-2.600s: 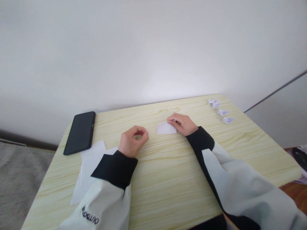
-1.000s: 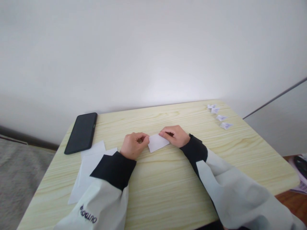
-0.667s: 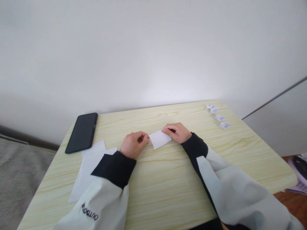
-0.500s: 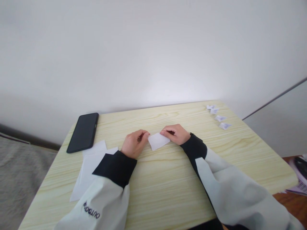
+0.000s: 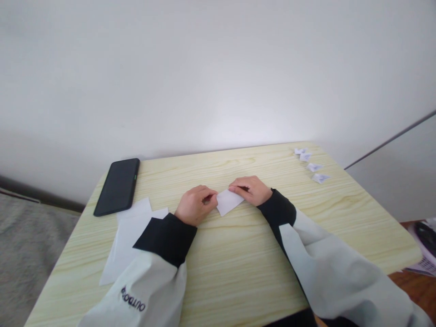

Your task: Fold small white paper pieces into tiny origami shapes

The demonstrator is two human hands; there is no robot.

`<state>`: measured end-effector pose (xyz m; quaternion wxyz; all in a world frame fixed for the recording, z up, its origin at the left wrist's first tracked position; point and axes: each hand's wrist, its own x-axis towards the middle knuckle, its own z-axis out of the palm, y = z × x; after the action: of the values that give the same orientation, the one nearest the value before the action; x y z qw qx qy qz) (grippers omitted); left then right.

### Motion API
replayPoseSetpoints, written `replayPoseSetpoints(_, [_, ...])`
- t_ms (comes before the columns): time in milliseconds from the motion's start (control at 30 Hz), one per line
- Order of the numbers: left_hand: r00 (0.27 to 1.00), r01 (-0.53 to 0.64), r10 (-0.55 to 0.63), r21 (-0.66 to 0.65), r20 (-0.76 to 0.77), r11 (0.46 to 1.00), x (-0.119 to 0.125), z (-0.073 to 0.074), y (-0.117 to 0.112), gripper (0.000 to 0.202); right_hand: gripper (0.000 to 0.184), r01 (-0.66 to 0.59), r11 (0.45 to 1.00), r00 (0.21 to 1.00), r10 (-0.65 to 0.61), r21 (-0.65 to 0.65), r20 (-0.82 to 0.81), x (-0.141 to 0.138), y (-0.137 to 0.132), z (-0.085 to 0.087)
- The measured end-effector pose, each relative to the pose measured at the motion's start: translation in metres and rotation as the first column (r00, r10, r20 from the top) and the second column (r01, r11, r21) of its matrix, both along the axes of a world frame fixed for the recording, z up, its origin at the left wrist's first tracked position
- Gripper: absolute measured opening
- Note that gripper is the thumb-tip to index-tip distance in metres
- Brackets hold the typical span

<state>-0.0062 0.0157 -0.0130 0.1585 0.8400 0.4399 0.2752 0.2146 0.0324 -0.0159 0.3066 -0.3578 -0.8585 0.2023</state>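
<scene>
Where the left hand (image 5: 197,205) had been well apart from the slip (image 5: 229,202) in the earliest picture, it now has thumb and forefinger pinched on the slip's left end. The right hand (image 5: 252,189) grips the far right edge between thumb and fingers, so the slip is held from both sides, aslant at the middle of the worktop (image 5: 238,263). Both fingertips cover its corners, and whether it is folded or one layer (it looks plain white) cannot be told; nor can one say if it lies flat or is slightly lifted. The left sleeve (image 5: 150,277) hides part of the sheets (image 5: 124,240) near the tablet (image 5: 117,187). The folded papers (image 5: 320,178) at far right are too small to make out their creases.
</scene>
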Motion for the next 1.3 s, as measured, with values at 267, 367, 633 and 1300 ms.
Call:
replayPoseSetpoints(267, [0.999, -0.028, 0.027, 0.037, 0.033, 0.999, -0.002, 0.000, 0.000, 0.020, 0.031, 0.130, 0.984, 0.990, -0.135, -0.122, -0.030, 0.013, 0.003, -0.001])
replayPoseSetpoints(367, [0.998, 0.053, -0.056, 0.101, 0.030, 0.993, 0.001, -0.002, 0.000, 0.023, 0.030, 0.152, 0.983, 0.988, -0.149, -0.105, 0.033, 0.002, 0.000, -0.004])
replayPoseSetpoints(633, [0.984, 0.112, -0.080, 0.204, -0.161, 0.973, 0.001, -0.008, -0.001, 0.022, 0.023, 0.314, 0.948, 0.950, -0.313, -0.045, 0.018, -0.009, -0.002, -0.008])
replayPoseSetpoints(1300, [0.966, 0.090, 0.004, 0.351, -0.257, 0.932, 0.000, -0.008, -0.006, 0.031, 0.020, -0.003, 0.877, 0.988, -0.073, 0.481, 0.139, 0.006, -0.011, -0.020])
